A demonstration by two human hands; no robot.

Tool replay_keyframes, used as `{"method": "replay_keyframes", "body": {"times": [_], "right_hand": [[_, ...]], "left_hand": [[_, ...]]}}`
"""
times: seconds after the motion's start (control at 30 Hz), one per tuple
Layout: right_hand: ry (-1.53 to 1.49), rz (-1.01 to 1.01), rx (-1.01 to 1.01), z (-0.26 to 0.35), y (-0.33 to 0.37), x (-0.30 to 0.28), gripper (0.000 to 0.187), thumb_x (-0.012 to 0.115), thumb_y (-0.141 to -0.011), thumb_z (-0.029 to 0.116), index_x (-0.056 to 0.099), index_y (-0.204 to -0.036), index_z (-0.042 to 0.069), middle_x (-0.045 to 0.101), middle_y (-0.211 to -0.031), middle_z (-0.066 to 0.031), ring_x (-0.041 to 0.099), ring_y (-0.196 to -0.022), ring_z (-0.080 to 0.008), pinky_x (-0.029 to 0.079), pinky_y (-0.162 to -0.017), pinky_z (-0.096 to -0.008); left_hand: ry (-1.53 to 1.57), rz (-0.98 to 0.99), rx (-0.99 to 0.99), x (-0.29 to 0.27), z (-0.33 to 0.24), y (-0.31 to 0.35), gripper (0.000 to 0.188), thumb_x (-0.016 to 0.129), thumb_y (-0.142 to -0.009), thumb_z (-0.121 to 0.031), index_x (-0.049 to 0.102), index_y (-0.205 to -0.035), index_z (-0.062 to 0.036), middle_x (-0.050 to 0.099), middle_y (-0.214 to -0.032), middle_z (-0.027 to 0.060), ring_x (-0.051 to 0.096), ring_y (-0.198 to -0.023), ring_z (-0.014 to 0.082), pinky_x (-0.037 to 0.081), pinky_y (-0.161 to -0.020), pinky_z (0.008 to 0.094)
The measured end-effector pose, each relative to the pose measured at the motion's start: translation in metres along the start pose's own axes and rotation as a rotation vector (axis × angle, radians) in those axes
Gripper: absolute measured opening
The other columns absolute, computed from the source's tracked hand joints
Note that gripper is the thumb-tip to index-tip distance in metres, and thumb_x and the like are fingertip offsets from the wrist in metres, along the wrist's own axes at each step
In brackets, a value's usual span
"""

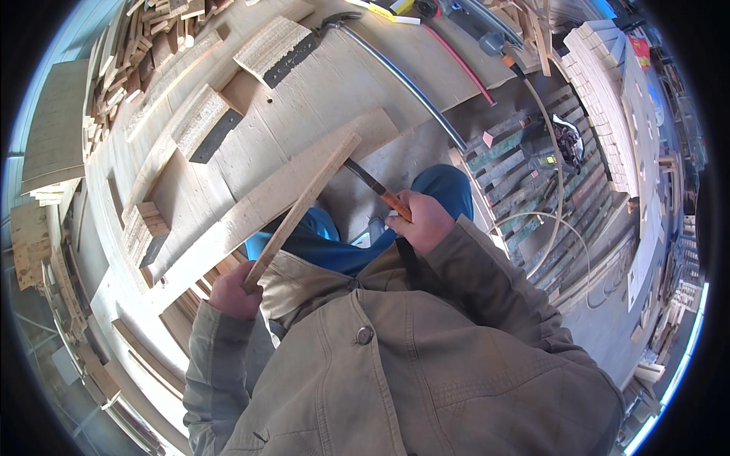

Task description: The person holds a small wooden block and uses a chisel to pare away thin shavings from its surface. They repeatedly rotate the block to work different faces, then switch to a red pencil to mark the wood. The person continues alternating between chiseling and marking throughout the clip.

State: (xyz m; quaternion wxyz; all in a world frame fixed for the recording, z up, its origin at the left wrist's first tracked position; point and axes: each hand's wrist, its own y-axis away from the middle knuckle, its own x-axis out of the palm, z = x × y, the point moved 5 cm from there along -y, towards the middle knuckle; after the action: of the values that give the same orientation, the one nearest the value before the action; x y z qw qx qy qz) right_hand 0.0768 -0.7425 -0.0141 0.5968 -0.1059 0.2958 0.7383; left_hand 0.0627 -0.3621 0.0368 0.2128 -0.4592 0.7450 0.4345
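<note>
Centrally, a narrow slat [303, 213] slants from lower left to upper right before the person, its far end above a pale board [251, 216] that lies along the near side of the surface [304, 99]. The left hand [235, 292] is closed around the slat's near end. The right hand [424, 220] is wrapped around the orange grip of a tool [379, 189], whose dark shaft reaches the slat's far end. Its tip is hidden, so contact cannot be told.

For good control, the left grip seems well placed, low and well apart from the tool. Held at one end only, the slat will probably swing or twist under force; bracing its far end on the board should steady it. Any push is best aimed away from the left hand and the blue-clad knees [442, 186]. Farther off, a dark-faced block [201, 125] sits clear of both hands.
</note>
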Motion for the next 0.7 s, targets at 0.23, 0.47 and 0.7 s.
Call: {"method": "replay_keyframes", "body": {"times": [0.23,0.47,0.7], "right_hand": [[-0.005,0.028,0.038,-0.004,-0.005,0.003,0.034,0.075,-0.089,0.027,0.059,-0.098,-0.001,0.064,-0.082,-0.0263,0.063,-0.084,-0.0483,0.047,-0.073,-0.0509],[0.02,0.015,0.045,-0.006,-0.006,0.005,0.031,0.075,-0.09,0.024,0.057,-0.099,0.0,0.065,-0.082,-0.0263,0.063,-0.083,-0.048,0.047,-0.072,-0.0514],[0.006,-0.029,0.069,-0.01,-0.006,0.019,0.029,0.073,-0.091,0.021,0.056,-0.105,0.002,0.065,-0.081,-0.0254,0.064,-0.083,-0.0475,0.048,-0.072,-0.0515]], "left_hand": [[0.005,0.025,-0.017,0.003,0.0,0.0,0.041,0.068,-0.078,-0.011,0.071,-0.119,-0.0089,0.071,-0.084,0.0213,0.072,-0.084,0.0406,0.058,-0.075,0.0458],[-0.017,0.015,-0.01,0.004,-0.004,0.002,0.039,0.067,-0.077,-0.009,0.07,-0.116,-0.0082,0.07,-0.084,0.0222,0.072,-0.082,0.0425,0.058,-0.074,0.0475],[-0.026,-0.004,-0.03,0.013,-0.012,0.008,0.04,0.065,-0.077,-0.008,0.069,-0.117,-0.0086,0.07,-0.084,0.0246,0.071,-0.083,0.0447,0.058,-0.074,0.0499]]}}
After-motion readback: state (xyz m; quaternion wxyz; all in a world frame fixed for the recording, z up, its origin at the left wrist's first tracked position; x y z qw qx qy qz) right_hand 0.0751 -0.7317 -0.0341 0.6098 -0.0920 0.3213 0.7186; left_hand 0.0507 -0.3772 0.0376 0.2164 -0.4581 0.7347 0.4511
